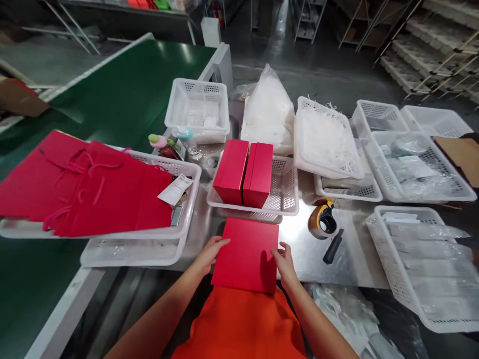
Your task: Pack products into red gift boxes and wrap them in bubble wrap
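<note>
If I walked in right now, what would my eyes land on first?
Probably the bright red panel, between the left hand and right hand. Just beyond it, two red boxes stand out in a white basket. Over on the left, red bags lie across another basket, with a big green belt stretching behind.

Packing area of a workshop or warehouse. A green conveyor belt (123,85) runs beside a metal bench (295,254). White perforated baskets (288,192) crowd both, holding red boxes (232,167), red bags (116,199) and clear plastic packets (437,271). Beyond, open racks (422,52) stand on a bare grey floor (310,82), the right-hand one carrying rows of white goods.
</note>
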Action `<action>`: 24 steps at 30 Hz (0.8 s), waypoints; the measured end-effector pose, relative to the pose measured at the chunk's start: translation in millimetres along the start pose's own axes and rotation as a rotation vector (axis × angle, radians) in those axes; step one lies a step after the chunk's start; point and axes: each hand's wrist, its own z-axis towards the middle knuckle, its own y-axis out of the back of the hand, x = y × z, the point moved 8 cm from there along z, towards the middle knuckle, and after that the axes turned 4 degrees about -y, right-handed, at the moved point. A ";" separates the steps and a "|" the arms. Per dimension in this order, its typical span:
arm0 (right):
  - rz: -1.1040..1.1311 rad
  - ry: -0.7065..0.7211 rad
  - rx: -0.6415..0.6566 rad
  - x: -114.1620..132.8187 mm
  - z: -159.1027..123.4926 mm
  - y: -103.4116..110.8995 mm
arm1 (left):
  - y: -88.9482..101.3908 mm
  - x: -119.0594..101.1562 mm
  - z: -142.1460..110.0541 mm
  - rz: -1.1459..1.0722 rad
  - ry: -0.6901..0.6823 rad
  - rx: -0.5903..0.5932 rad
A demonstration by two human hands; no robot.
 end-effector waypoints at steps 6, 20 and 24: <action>-0.044 -0.040 0.131 3.2 6.7 -4.8 | -3.1 10.1 1.8 0.002 -0.018 -0.042; 0.060 0.063 -0.019 45.7 -56.4 -4.2 | 0.6 -34.1 -13.7 0.236 -0.132 0.199; 0.020 0.147 -0.040 61.8 -70.1 -7.7 | 8.4 -28.1 -21.6 0.215 -0.045 0.228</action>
